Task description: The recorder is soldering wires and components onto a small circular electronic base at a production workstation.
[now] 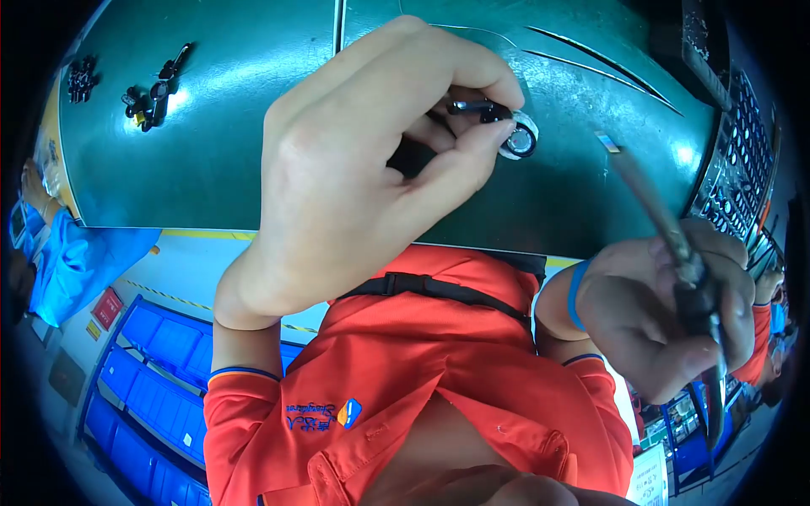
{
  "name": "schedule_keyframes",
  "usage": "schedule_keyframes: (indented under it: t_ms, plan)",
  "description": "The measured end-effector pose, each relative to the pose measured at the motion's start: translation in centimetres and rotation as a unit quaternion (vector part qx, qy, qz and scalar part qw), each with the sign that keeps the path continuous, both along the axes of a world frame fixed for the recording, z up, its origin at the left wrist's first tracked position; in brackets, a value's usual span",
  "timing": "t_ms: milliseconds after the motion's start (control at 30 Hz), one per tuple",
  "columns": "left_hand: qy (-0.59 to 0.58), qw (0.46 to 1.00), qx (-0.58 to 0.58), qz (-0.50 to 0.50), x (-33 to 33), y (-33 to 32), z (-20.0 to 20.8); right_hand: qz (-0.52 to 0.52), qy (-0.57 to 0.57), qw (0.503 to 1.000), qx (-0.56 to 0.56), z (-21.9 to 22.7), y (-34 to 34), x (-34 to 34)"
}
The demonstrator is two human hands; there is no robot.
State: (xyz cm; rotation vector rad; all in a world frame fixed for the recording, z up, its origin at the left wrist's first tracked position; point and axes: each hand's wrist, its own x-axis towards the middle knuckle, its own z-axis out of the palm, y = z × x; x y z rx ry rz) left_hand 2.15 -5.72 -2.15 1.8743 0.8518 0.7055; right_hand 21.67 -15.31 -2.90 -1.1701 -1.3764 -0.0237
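My left hand (363, 160) is raised over the green table at the centre, closed in a pinch between thumb and index finger. In the pinch is a small black part with a round end (521, 139), which has a silvery centre and a pale ring. A dark shiny stem (469, 107) shows behind the thumb. My right hand (666, 312), at the right with a blue band on its wrist, is closed around a slim tool (645, 190). That tool has a dark grip, a long brownish metal shaft and a flat shiny tip, which points toward the round part without touching it.
On the green table (228, 160), small black parts (159, 91) lie at the far left, with another dark cluster (81, 79) beyond. A tray of several round black pieces (738, 164) stands at the right edge. A person in blue (76, 257) is at the left.
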Motion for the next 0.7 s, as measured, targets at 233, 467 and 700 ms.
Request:
schedule_keyframes:
  t_ms: [233,467,700]
  plan:
    - [0.000,0.999,0.032,-0.008,-0.4,0.3,-0.5,0.037,-0.012,0.999,-0.026,0.5,0.2,-0.4]
    - [0.011,0.997,0.074,-0.020,-0.3,0.5,0.0,0.085,-0.083,0.990,-0.070,0.9,0.3,0.9]
    - [0.000,0.995,0.096,-0.027,-0.2,0.7,-0.2,0.048,-0.067,0.995,-0.057,0.5,0.6,0.0]
